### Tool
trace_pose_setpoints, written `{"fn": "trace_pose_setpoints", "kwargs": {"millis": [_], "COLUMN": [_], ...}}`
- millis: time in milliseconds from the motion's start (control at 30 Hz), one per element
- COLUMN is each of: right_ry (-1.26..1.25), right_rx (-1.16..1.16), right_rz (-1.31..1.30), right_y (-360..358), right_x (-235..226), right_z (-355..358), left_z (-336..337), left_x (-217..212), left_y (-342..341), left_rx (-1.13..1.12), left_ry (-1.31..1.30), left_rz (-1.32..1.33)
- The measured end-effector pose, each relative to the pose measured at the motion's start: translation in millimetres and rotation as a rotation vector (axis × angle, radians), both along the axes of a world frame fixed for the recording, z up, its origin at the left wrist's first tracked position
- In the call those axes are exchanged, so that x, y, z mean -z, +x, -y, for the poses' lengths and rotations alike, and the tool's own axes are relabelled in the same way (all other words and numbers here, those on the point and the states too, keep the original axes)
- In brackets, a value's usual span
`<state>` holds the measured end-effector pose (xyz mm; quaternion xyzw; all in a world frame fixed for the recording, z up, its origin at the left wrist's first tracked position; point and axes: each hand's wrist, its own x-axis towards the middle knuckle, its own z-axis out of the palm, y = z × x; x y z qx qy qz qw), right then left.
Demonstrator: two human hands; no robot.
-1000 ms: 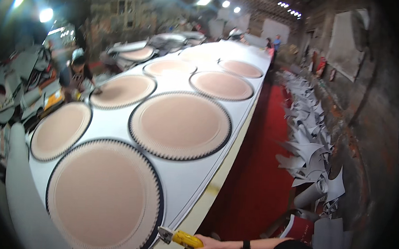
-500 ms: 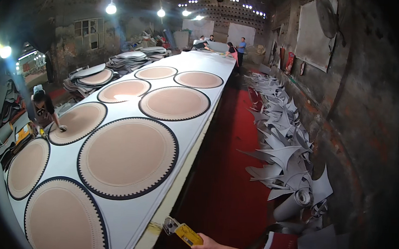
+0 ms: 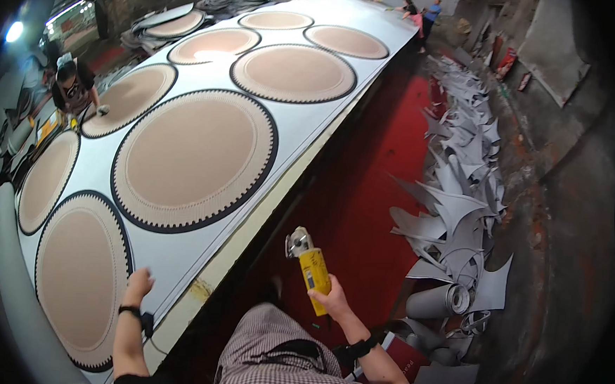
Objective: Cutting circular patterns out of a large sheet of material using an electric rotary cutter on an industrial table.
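Observation:
My right hand [image 3: 332, 299] grips a yellow electric rotary cutter [image 3: 314, 271] by its body. Its round metal head points up and away from me, over the red floor beside the table. My left hand [image 3: 140, 282], fingers curled with nothing visible in them, is above the near right edge of a long white sheet [image 3: 177, 258]. Printed on the sheet are several pinkish-beige ovals with dark toothed borders. One near oval [image 3: 80, 284] lies just left of my left hand, and a larger one [image 3: 195, 160] lies beyond it.
A person [image 3: 74, 86] leans over the sheet's left side, one hand on an oval. Others stand at the far end. Grey offcuts [image 3: 456, 180] and a grey roll [image 3: 438, 302] line the floor at right. Stacked cut pieces [image 3: 235, 1] stand at far left; the table's pale edge [image 3: 279, 190] runs beside me.
My view has tilted downward. My left hand has come into view over the sheet. The cutter in my right hand now appears higher in view and more upright.

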<state>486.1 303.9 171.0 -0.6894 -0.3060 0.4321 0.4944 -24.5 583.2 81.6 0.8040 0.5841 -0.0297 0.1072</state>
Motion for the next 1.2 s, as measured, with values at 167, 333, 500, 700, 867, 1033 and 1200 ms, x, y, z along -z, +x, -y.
{"fn": "trace_pose_setpoints", "kwargs": {"millis": [167, 333, 500, 700, 867, 1033, 1200], "right_ry": [-0.033, -0.089, -0.237, -0.428, -0.513, -0.513, -0.357], "right_rx": [-0.014, -0.085, -0.185, -0.335, -0.429, -0.394, -0.188], "right_rz": [-0.046, 0.022, 0.099, 0.255, 0.274, 0.211, 0.041], "right_y": [37.4, 80.5, 111.4, 104.4, 89.1, 71.8, 61.2], "right_x": [29.6, 65.4, 84.9, 75.3, 90.3, 112.1, 129.0], "right_z": [-52.3, -129.9, -205.8, -260.4, -273.2, -279.3, -296.2], "left_z": [-16.6, -43.5, -73.1, -78.4, -86.7, -87.9, -94.7], "left_x": [36.4, 58.7, 69.8, 87.3, 94.6, 94.0, 84.1], "left_y": [171.1, 299.5, 344.9, 346.4, 336.9, 333.8, 339.8], "left_rx": [0.23, 0.176, 0.002, -0.186, -0.248, -0.197, -0.23], "left_ry": [-0.049, 0.0, -0.043, -0.149, -0.132, -0.094, -0.129], "left_rz": [0.163, 0.13, -0.207, -0.201, 0.003, 0.055, 0.121]}}
